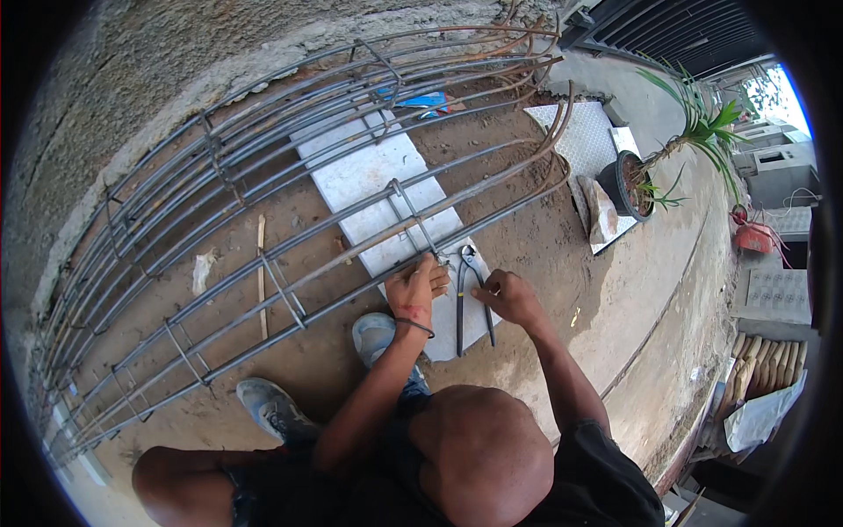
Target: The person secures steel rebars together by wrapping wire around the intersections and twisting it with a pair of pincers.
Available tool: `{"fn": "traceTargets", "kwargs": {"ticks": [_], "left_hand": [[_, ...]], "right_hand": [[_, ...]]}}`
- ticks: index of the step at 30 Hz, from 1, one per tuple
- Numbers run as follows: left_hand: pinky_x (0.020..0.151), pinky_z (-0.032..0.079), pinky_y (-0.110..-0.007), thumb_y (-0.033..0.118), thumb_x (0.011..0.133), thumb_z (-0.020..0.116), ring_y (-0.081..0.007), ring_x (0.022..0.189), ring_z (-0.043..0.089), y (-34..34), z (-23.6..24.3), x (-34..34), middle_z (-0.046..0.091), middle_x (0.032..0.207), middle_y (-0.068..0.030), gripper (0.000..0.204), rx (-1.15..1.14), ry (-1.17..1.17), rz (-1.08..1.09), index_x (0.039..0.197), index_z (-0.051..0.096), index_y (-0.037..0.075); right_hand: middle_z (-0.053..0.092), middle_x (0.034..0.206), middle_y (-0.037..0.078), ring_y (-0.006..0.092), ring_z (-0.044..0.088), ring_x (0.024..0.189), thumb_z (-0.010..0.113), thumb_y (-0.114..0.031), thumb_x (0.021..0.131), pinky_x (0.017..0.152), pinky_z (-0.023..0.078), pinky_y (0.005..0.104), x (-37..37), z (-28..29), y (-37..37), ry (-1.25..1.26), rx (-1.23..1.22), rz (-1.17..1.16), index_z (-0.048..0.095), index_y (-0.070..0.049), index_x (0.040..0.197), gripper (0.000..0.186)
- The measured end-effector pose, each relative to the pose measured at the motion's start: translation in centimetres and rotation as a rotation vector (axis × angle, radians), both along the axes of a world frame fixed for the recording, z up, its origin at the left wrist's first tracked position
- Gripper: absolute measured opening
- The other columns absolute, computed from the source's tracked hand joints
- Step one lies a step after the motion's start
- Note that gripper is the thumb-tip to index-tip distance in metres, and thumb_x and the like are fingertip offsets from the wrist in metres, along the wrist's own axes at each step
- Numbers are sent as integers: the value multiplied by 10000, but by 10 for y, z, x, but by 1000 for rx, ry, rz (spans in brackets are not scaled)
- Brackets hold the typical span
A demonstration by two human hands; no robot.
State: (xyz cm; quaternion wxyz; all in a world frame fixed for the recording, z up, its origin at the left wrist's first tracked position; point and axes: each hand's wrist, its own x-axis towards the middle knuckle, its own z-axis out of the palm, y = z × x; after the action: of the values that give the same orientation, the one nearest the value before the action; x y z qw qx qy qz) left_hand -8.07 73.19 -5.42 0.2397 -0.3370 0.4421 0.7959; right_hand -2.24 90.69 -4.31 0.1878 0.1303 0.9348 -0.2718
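A long rebar cage (351, 272) of grey and rusty bars, with square stirrups tied across them, stretches over the ground in front of me. My left hand (416, 287) is at its near bar beside a stirrup, fingers curled and a fingertip against the steel; what it pinches is too small to make out. A pair of end-cutting pincers (463, 294) with dark handles lies on a pale slab (446, 329), jaws pointing away. Just right of their handles, my right hand (512, 300) has its fingers curled together. Anything within them is hidden.
Another long slab (378, 189) lies under the cage. A rough wall (132, 105) runs along the far left. Hooked bar ends (562, 132) stick out rightward, near a potted plant (628, 184) and a patterned tile (575, 132). Stacked sacks (768, 369) stand far right.
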Motion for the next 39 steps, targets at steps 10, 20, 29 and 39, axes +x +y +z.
{"fn": "traceTargets", "kwargs": {"ticks": [10, 20, 29, 39], "left_hand": [[430, 451, -233, 138, 800, 662, -112, 459, 568, 14, -19, -1, 602, 550, -67, 254, -241, 242, -64, 642, 627, -58], [484, 510, -232, 72, 822, 648, -143, 530, 602, 16, -11, 14, 634, 681, -107, 149, 18, 208, 124, 821, 640, -77], [574, 543, -245, -7, 784, 652, -147, 646, 637, 17, -29, 36, 660, 800, -145, 232, -310, 446, 11, 992, 612, -101], [534, 523, -240, -58, 773, 624, -150, 624, 631, 18, -19, 34, 652, 767, -148, 200, -211, 408, -4, 965, 609, -110]], "right_hand": [[568, 853, 170, 366, 508, 849, 784, -360, 623, 696, 425, 464, 52, -25, -43, 264, 220, 100, 480, 29, 984, 612], [572, 725, 92, 240, 582, 684, 605, -70, 683, 670, 494, 352, 42, 4, -31, -165, -214, -431, 570, 31, 880, 224], [589, 1099, 103, 181, 556, 943, 385, 115, 700, 819, 455, 302, 18, 69, -11, -266, -597, -108, 569, -42, 1174, 532], [580, 1090, 150, 205, 559, 972, 361, 87, 723, 839, 447, 295, -14, 76, 11, -402, -608, 188, 486, -30, 1254, 557]]}}
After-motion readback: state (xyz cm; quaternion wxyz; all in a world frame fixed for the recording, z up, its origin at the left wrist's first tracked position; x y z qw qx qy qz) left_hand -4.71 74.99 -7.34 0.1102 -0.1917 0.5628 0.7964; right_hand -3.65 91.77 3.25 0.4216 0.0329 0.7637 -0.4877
